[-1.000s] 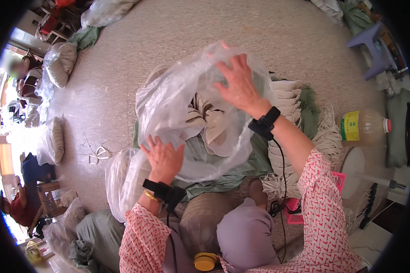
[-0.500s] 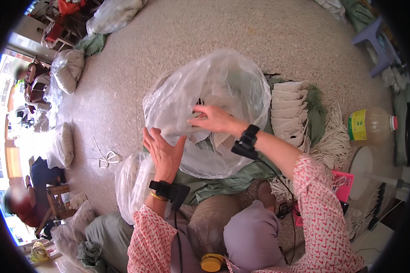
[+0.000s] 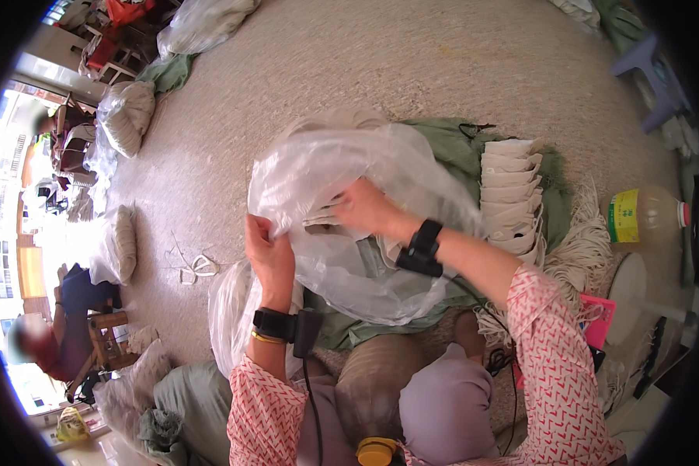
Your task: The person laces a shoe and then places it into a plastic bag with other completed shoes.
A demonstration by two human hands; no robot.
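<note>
With the left hand (image 3: pixel 269 252) pinching the rim of the clear plastic bag (image 3: pixel 349 225) over the person's lap and the right hand (image 3: pixel 363 206) reaching inside (its grip unclear), the thin film could tear or slip free.

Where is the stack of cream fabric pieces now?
In the head view, the stack of cream fabric pieces lies right of the clear plastic bag, on the green cloth.

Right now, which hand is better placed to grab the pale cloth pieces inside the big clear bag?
The right hand, probably. It already reaches into the clear plastic bag, its fingers at the pale cloth pieces. The left hand is busy gripping the bag's edge, holding it open.
</note>
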